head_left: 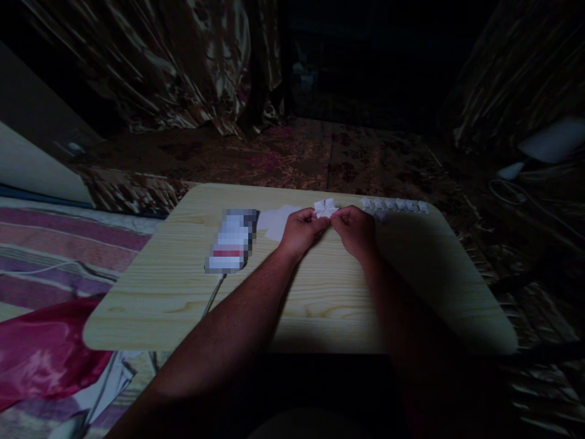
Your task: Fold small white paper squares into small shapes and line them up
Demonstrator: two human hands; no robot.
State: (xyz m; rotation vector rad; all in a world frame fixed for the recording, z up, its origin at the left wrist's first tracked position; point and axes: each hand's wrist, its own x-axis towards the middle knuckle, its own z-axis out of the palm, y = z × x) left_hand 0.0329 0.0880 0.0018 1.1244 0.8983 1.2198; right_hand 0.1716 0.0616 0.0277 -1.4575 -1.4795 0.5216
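Observation:
Between my two hands is a small folded white paper (325,206) with crease lines meeting near its middle. My left hand (302,230) pinches its left and lower edge with thumb and fingers. At the lower right edge, my right hand (355,230) grips the same paper with its fingertips. Flat white paper sheets (276,222) lie on the table just left of my left hand. Beyond my right hand runs a row of several small folded white paper pieces (397,205), and another piece (379,215) sits partly behind that hand.
The light wooden table (320,292) has rounded corners. A blurred-out phone (232,241) lies at its left with a cable (213,297) running off toward me. A striped cover (50,244) and pink shiny cloth (50,347) are at the left. Patterned curtains (192,61) hang behind.

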